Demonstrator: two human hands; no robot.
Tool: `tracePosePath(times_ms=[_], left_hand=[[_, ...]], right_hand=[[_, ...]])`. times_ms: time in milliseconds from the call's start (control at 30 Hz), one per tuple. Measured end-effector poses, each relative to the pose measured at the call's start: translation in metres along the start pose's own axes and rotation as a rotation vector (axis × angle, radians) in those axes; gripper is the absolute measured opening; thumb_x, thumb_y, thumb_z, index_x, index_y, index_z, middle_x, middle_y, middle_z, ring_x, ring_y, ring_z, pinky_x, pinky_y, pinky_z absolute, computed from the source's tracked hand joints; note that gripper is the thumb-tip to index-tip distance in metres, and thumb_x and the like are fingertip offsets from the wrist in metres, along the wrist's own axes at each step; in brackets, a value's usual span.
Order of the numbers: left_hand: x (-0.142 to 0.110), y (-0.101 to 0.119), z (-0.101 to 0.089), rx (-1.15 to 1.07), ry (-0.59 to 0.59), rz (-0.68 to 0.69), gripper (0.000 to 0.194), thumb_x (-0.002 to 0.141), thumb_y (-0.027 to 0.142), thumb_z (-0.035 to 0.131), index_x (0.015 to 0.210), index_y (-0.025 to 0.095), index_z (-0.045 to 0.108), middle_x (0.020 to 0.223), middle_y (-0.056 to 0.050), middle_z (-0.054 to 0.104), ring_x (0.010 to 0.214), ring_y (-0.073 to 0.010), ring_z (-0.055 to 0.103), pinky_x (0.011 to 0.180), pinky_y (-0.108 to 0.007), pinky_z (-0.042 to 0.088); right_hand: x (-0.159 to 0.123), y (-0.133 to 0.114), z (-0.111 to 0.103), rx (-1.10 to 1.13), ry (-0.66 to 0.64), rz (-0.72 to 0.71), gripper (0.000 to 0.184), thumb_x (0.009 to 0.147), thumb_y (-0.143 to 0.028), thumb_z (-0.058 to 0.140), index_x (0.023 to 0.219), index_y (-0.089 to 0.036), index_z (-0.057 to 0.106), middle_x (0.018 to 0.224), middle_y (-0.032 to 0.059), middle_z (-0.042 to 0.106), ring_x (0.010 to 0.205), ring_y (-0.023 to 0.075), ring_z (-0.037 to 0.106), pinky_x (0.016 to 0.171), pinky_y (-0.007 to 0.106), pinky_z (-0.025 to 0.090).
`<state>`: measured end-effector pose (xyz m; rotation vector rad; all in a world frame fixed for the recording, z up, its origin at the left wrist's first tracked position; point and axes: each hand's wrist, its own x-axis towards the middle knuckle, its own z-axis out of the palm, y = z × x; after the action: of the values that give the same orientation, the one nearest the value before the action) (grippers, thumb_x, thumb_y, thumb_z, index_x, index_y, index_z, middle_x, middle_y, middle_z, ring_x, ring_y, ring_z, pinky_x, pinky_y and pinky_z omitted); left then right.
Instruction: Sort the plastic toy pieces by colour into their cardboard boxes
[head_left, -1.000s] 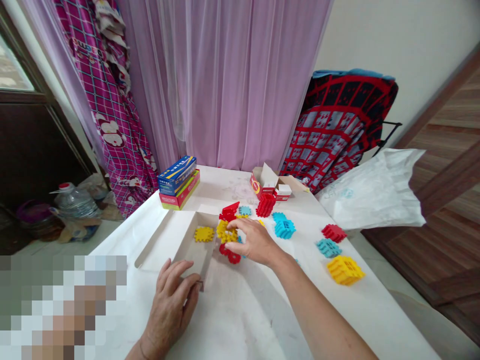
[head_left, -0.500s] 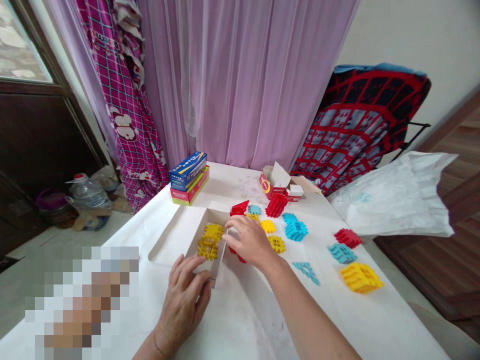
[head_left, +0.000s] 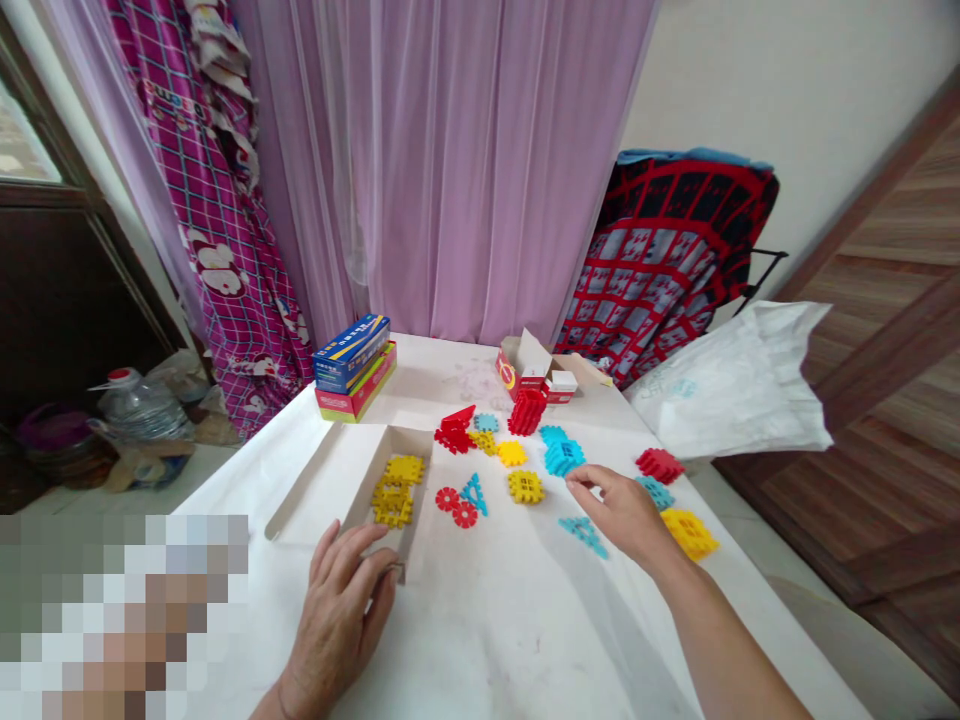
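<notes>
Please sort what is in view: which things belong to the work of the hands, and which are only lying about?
In the work:
- left hand on the white cardboard tray, holding yellow notched plastic pieces
- right hand beside a cyan plastic triangular piece

Lying about:
- blue cardboard box
- clear plastic water bottle
- white plastic bag

Drawing the right hand away from the cardboard tray, out over the bench, to hover just above the teal lattice piece and near the yellow block. Uncovering two red gears and a small teal triangle beside the tray, both mostly hidden under that hand a moment ago. Showing more yellow lattice pieces gathering inside the tray than in the earliest view.
</notes>
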<state>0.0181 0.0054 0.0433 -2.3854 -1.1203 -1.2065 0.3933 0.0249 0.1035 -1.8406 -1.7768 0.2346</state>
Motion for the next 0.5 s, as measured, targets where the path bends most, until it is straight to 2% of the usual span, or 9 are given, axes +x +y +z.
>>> tracePosePath(times_ms=[100,167,300,400,500], left_hand=[[0.000,-0.003,0.002,0.005,0.012,0.026,0.020,0.084,0.009,0.057,0.097,0.023,0.060,0.110,-0.007,0.064,0.108,-0.0172,0.058,0.117,-0.042,0.027],[0.000,-0.004,0.003,0.008,0.022,0.038,0.019,0.084,0.010,0.057,0.097,0.023,0.061,0.109,-0.006,0.064,0.106,-0.0171,0.060,0.117,-0.042,0.027],[0.001,-0.006,0.004,0.020,0.034,0.065,0.018,0.085,0.011,0.057,0.097,0.023,0.061,0.108,-0.006,0.065,0.102,-0.0168,0.061,0.117,-0.041,0.027],[0.000,-0.008,0.004,0.027,0.030,0.070,0.017,0.085,0.012,0.057,0.096,0.024,0.061,0.107,-0.006,0.066,0.101,-0.0172,0.062,0.117,-0.041,0.028],[0.000,-0.008,0.003,0.030,0.033,0.075,0.016,0.085,0.013,0.057,0.096,0.024,0.061,0.106,-0.006,0.066,0.101,-0.0174,0.062,0.116,-0.041,0.029]], right_hand=[[0.002,0.009,0.001,-0.029,-0.024,0.032,0.029,0.083,-0.039,0.049,0.094,-0.024,0.071,0.097,0.0050,0.074,0.088,0.0239,0.068,0.079,0.037,0.051],[0.006,0.013,0.007,-0.059,-0.071,0.011,0.027,0.081,-0.032,0.054,0.100,-0.023,0.070,0.106,0.0063,0.073,0.098,0.0243,0.067,0.087,0.038,0.050],[0.020,0.010,0.026,-0.130,-0.214,-0.166,0.040,0.075,-0.022,0.064,0.115,-0.021,0.066,0.128,0.0096,0.065,0.120,0.0259,0.057,0.104,0.041,0.042],[0.032,0.005,0.040,-0.176,-0.314,-0.247,0.052,0.072,-0.022,0.070,0.123,-0.020,0.063,0.135,0.0118,0.060,0.125,0.0277,0.054,0.106,0.043,0.040],[0.041,0.001,0.048,-0.200,-0.379,-0.259,0.056,0.069,-0.024,0.071,0.125,-0.020,0.062,0.134,0.0128,0.062,0.124,0.0286,0.055,0.105,0.041,0.041]])
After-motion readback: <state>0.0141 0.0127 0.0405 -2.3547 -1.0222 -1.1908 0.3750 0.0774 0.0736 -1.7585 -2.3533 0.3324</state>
